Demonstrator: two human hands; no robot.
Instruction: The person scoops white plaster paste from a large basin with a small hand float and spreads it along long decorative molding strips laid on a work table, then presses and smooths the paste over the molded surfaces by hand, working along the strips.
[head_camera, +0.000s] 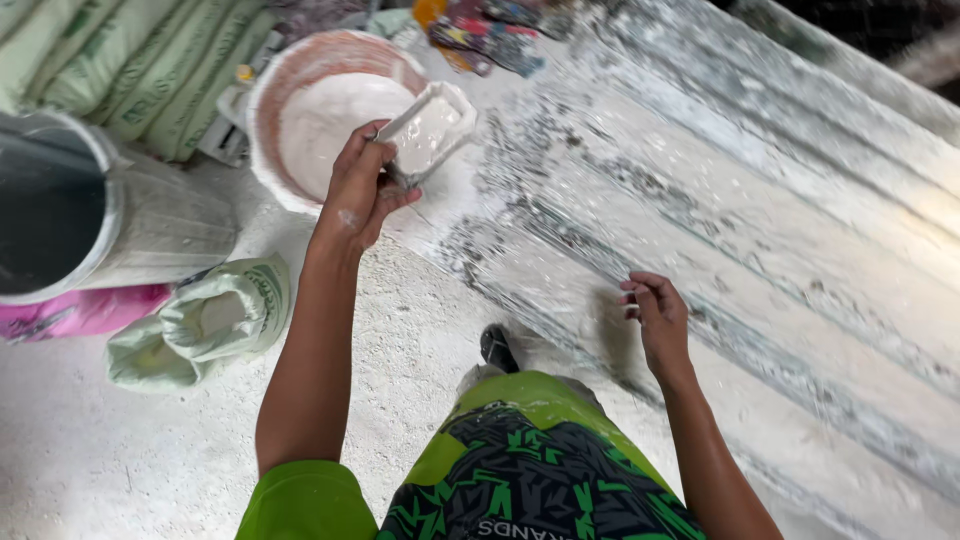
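Plaster-caked rectangular scoop (428, 130) is gripped level in the closed left hand (358, 190) above the basin of white mix (268, 95), evidently so nothing spills; the right hand (655, 318), half-curled and empty, is held over the corrugated sheet (760, 220).

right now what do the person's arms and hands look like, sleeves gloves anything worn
Both arms are bare from shoulder to fingers: no sleeves, gloves, watch or bands show. The left hand has a smear of white powder on its back; the right hand looks mostly clean. Below them, bright green clothing with a black and green angular print is worn.
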